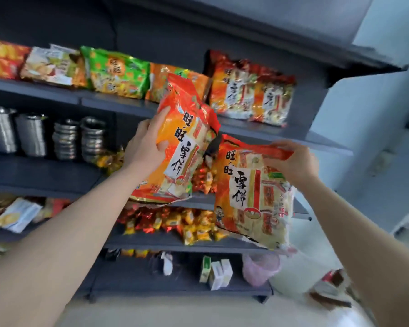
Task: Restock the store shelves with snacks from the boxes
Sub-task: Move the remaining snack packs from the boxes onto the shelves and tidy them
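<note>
My left hand (pixel 147 145) grips an orange-red rice cracker bag (pixel 182 147) by its left edge, tilted and raised in front of the upper shelf (pixel 118 106). My right hand (pixel 293 161) pinches the top of a second orange-red cracker bag (pixel 250 199), which hangs lower, in front of the middle shelves. Two matching bags (pixel 250 90) stand upright on the upper shelf at the right, just behind the raised bag.
Green and orange snack bags (pixel 116 72) fill the upper shelf's left part. Steel cups (pixel 45 135) sit on the second shelf. Small wrapped candies (pixel 175 223) lie lower down. Small boxes (pixel 217 270) and a pink bag (pixel 260 267) occupy the bottom shelf. A box (pixel 333 286) lies on the floor at right.
</note>
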The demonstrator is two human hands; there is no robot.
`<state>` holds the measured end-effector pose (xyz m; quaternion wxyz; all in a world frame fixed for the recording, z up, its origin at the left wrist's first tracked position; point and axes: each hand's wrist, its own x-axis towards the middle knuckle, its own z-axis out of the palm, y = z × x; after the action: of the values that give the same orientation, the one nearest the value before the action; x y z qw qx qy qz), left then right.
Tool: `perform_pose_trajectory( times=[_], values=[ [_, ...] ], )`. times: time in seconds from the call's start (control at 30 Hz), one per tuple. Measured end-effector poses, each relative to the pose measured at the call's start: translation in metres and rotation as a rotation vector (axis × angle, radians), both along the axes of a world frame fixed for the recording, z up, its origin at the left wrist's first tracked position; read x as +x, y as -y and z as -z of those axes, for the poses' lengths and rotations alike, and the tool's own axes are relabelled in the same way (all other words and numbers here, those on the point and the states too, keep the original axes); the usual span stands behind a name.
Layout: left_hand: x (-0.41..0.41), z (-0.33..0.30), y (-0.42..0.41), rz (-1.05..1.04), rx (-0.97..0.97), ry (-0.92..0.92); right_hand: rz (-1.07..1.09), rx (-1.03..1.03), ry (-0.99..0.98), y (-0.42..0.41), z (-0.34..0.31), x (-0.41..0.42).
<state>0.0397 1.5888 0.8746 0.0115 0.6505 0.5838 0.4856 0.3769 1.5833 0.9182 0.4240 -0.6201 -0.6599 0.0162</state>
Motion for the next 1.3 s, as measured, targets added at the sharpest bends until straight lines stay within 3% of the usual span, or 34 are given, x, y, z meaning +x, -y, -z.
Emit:
perform_pose_trajectory(
  times=[0.27,0.63,0.9,1.03,1.3],
  values=[
    [0.079,-0.066,-0.078,0.164,0.046,0.357,0.048,0.199,-0.183,-0.044,-0.082,0.117],
    [0.136,-0.111,-0.226,0.220,0.024,0.472,0.173,0.415,-0.579,-0.170,-0.129,0.194],
    [0.139,-0.157,-0.351,0.344,0.008,0.571,0.170,0.537,-0.654,-0.305,-0.156,0.213],
    [0.144,-0.160,-0.395,0.356,-0.011,0.633,0.126,0.574,-0.594,-0.366,-0.161,0.216],
    [0.144,-0.143,-0.438,0.308,-0.024,0.708,-0.021,0.485,-0.213,-0.487,-0.150,0.204]
  ],
)
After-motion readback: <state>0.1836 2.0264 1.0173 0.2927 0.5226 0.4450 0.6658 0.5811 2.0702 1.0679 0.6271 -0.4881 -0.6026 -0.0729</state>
